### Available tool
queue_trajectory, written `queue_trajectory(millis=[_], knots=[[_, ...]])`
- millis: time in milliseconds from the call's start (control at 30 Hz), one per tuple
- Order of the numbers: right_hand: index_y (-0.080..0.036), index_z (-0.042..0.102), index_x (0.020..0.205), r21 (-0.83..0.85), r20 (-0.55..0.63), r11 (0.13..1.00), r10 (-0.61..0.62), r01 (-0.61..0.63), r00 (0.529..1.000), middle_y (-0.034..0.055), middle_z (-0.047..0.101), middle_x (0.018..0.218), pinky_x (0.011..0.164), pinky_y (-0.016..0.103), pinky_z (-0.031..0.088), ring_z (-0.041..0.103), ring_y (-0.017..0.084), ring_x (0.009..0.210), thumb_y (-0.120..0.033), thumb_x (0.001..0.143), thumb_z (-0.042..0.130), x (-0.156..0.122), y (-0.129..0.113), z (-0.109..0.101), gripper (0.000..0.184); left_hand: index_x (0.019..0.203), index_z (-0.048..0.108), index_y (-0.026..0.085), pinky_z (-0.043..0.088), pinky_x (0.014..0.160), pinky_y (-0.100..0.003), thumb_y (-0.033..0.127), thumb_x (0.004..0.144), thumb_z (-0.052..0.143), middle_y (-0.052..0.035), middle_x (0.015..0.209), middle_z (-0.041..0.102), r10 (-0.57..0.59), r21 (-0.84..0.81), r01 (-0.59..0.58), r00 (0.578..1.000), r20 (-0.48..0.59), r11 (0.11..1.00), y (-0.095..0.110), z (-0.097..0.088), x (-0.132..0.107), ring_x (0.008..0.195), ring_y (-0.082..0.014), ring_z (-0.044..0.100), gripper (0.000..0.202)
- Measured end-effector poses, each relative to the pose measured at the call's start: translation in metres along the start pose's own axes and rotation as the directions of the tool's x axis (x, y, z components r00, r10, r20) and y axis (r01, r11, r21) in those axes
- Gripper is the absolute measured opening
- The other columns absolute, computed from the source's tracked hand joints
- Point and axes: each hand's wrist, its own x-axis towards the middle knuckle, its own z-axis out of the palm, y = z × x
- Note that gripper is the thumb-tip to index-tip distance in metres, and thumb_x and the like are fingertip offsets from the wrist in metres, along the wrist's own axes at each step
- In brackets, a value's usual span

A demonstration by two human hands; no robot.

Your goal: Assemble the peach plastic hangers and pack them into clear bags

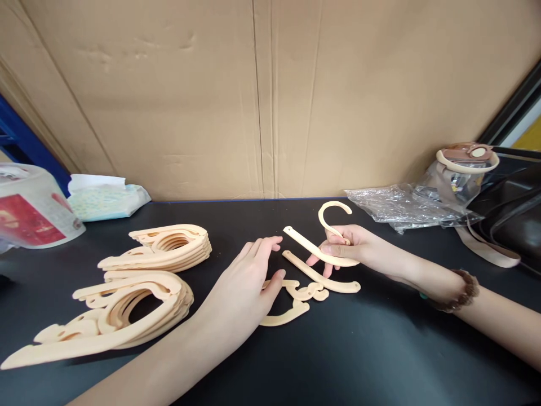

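Between finger and thumb, my right hand (346, 246) grips a cream plastic hanger hook (324, 213) together with a slim curved hanger arm (305, 243). Both are raised a little off the black table. Beneath those fingers lies another curved hanger arm (327, 278) with a hole near each end. My left hand (255, 269) hovers over the middle of the table, fingers stretched out and thumb apart, nothing in its grasp. Partly hidden behind its thumb are more hanger pieces (284, 320), including short curved ones (307, 291).
Left of my left hand are two stacks of folded cream hangers, a rear stack (190, 251) and a front stack (169, 316). A tape roll (38, 208) and a wipes pack (107, 197) stand beyond. At right are clear plastic wrap (389, 206), a bottle (459, 175) and a black bag (511, 203).
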Motion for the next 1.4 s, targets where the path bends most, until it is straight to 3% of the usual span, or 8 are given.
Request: queue_trajectory(millis=[300,467,600,867,1100,1200,1267,1400], knots=[[-0.024,0.03,0.072,0.131,0.117,0.991,-0.046,0.03,0.992,0.0043,0.075,0.084,0.083,0.035,0.05,0.072,0.018,0.076,-0.027,0.096,0.053,-0.006,-0.008,0.008,0.034,0.117,0.058,0.025,0.049,0.087,-0.039,0.038,0.097,0.044,-0.0033,0.112,0.063,-0.042,-0.267,0.04,0.999,0.0,0.963,0.015,-0.008,0.0,0.105,-0.0239,0.059,0.028],[-0.023,0.036,0.076,0.129,0.175,0.989,-0.1,0.078,0.979,0.0055,0.074,0.081,0.085,0.037,0.051,0.072,0.02,0.086,-0.031,0.099,0.052,-0.008,-0.012,0.011,0.029,0.106,0.068,0.027,0.049,0.088,-0.023,0.036,0.096,0.052,0.0046,0.097,0.071,-0.064,-0.689,0.078,0.997,0.047,0.721,0.024,-0.015,0.004,0.101,-0.015,0.065,0.021],[-0.02,0.044,0.08,0.103,0.187,0.994,-0.064,0.045,0.98,0.0089,0.075,0.092,0.08,0.035,0.052,0.072,0.022,0.089,-0.033,0.097,0.056,-0.008,-0.014,0.013,0.024,0.107,0.07,0.027,0.049,0.089,-0.016,0.036,0.095,0.059,0.0051,0.101,0.074,-0.113,-0.772,0.116,0.992,0.058,0.625,0.025,-0.015,0.003,0.104,-0.012,0.066,0.019],[-0.016,0.063,0.089,-0.082,-0.03,0.994,-0.077,0.074,0.997,0.0058,0.07,0.093,0.081,0.032,0.048,0.065,0.019,0.088,-0.044,0.093,0.057,-0.01,-0.016,0.013,0.028,0.101,0.072,0.03,0.05,0.086,-0.011,0.039,0.093,0.062,0.0067,0.109,0.073,-0.172,-0.752,-0.018,0.97,-0.174,0.658,0.03,-0.02,0.0,0.096,-0.0087,0.066,0.015],[-0.022,0.037,0.069,-0.042,-0.177,0.994,-0.105,0.099,0.979,-0.0024,0.059,0.077,0.072,0.028,0.045,0.058,0.013,0.071,-0.036,0.085,0.068,-0.004,-0.013,0.008,0.038,0.104,0.062,0.02,0.056,0.08,-0.025,0.038,0.095,0.057,-0.0027,0.108,0.071,-0.3,-0.769,0.015,0.926,-0.231,0.639,0.022,-0.015,0.003,0.096,-0.0162,0.066,0.021],[-0.023,0.031,0.067,-0.049,-0.224,0.993,-0.117,0.108,0.968,-0.003,0.058,0.076,0.068,0.028,0.044,0.056,0.013,0.066,-0.037,0.08,0.074,-0.005,-0.011,0.009,0.047,0.117,0.05,0.02,0.052,0.095,-0.037,0.031,0.094,0.055,-0.0084,0.127,0.061,-0.239,-0.566,-0.042,0.878,-0.414,0.824,0.014,-0.013,0.003,0.112,-0.0209,0.062,0.026],[-0.023,0.034,0.067,-0.078,-0.226,0.991,-0.126,0.111,0.966,-0.002,0.059,0.074,0.066,0.028,0.044,0.056,0.014,0.066,-0.039,0.08,0.074,-0.006,-0.011,0.011,0.045,0.127,0.044,0.02,0.039,0.11,-0.044,0.022,0.093,0.055,-0.0101,0.14,0.051,0.047,-0.143,-0.153,0.827,-0.56,0.978,0.014,-0.013,0.001,0.13,-0.0237,0.049,0.036],[-0.021,0.051,0.072,-0.08,-0.151,0.988,-0.141,0.13,0.978,-0.001,0.061,0.07,0.065,0.028,0.045,0.058,0.015,0.069,-0.04,0.083,0.072,-0.009,-0.011,0.02,0.03,0.132,0.042,0.014,0.02,0.118,-0.045,0.018,0.095,0.053,-0.0114,0.136,0.058,0.578,0.492,-0.391,0.753,-0.316,0.778,0.027,-0.01,-0.008,0.134,-0.0255,0.044,0.039]])
